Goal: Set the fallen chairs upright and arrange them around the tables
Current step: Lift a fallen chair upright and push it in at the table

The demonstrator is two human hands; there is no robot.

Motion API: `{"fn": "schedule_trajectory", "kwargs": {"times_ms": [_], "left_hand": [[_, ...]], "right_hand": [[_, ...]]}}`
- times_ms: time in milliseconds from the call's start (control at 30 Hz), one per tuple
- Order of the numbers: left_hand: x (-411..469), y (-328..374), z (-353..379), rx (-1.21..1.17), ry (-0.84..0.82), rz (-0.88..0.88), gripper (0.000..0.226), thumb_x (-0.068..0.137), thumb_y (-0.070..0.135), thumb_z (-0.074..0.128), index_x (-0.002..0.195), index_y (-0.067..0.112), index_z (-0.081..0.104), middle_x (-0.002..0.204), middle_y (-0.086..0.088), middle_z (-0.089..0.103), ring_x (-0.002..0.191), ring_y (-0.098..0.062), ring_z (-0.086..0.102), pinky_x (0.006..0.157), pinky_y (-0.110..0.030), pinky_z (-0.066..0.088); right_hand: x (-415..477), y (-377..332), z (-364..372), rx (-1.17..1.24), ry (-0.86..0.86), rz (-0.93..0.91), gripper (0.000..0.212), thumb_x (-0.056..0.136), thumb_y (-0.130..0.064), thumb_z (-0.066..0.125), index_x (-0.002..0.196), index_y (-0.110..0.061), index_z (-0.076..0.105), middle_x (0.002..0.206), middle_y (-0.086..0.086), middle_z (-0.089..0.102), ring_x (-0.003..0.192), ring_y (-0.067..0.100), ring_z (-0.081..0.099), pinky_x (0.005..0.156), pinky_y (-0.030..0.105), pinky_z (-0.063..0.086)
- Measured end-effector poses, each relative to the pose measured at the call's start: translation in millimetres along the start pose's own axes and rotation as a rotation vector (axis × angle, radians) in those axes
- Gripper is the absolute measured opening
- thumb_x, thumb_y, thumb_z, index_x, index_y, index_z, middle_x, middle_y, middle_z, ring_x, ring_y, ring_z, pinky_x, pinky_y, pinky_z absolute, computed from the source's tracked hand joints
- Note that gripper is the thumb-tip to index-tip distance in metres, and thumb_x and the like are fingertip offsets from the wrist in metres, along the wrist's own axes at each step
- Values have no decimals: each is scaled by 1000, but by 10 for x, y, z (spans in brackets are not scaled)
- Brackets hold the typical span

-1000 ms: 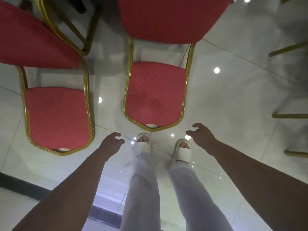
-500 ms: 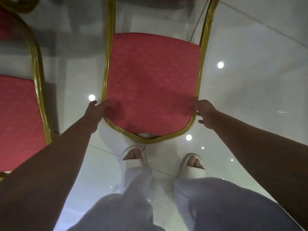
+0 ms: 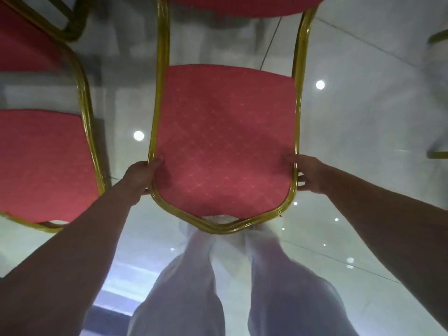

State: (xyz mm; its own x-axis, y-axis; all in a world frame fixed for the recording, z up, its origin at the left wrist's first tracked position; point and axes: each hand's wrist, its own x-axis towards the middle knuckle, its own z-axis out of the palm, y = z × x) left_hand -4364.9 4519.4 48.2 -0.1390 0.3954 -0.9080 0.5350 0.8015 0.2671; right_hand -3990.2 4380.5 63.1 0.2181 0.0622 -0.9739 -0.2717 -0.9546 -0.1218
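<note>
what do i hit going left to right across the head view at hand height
neighbouring red chair backrest → left hand → held red chair backrest → right hand → gold chair leg

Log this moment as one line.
step: grasp fallen chair | left hand: grips frame, left side | right hand: grips frame, right side | second chair: untouched
</note>
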Motion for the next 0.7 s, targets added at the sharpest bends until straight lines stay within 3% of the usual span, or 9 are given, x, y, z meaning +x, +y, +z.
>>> {"fn": "schedule_trajectory", "kwargs": {"times_ms": [167,333,433,500,600,667,700], "left_hand": [[-1616,112,-383,32,-49,-87,50,85,61,63,109,17,61,101,0,67,89,-21,63,66,-32,52],[-3093,332,-779,71,-94,-102,47,82,61,66,96,16,65,96,-4,72,86,-25,67,57,-30,53],[-3779,547,-961,103,-100,-74,48,82,62,66,95,15,65,91,-4,73,82,-24,69,53,-27,53],[-4184,713,-1075,131,-117,-39,50,84,60,65,98,12,66,83,-4,75,77,-23,71,51,-26,53],[-4677,998,-1245,89,-238,-43,45,84,49,70,101,7,66,85,-8,76,73,-21,72,61,-29,57],[-4962,1264,-1378,118,-302,3,36,78,45,72,94,15,62,67,-5,64,52,-13,58,48,-21,47],[-5076,1423,-1433,125,-308,53,30,80,42,71,97,20,59,61,-2,52,45,-11,47,42,-19,39]], "right_hand": [[-1523,158,-412,-116,20,45,41,90,-42,64,116,-11,57,107,8,64,91,26,61,80,44,48],[-2962,249,-824,-186,49,28,37,91,-37,66,112,-8,61,95,6,67,82,23,63,65,35,49],[-3661,201,-1014,-155,37,3,34,89,-41,67,103,-11,60,103,8,65,87,24,60,78,40,51],[-4074,125,-1162,-115,6,-18,40,87,-43,70,107,-11,59,109,8,65,97,26,61,88,43,50],[-4565,-48,-1455,-54,-44,-53,45,85,-37,74,114,-5,61,115,12,67,109,32,62,101,49,47],[-4862,-213,-1695,19,-79,-103,31,86,-28,72,105,-5,64,103,11,70,95,27,65,93,40,52],[-5014,-321,-1818,68,-88,-137,19,84,-24,70,93,-9,63,86,9,68,78,22,64,77,32,53]]}}
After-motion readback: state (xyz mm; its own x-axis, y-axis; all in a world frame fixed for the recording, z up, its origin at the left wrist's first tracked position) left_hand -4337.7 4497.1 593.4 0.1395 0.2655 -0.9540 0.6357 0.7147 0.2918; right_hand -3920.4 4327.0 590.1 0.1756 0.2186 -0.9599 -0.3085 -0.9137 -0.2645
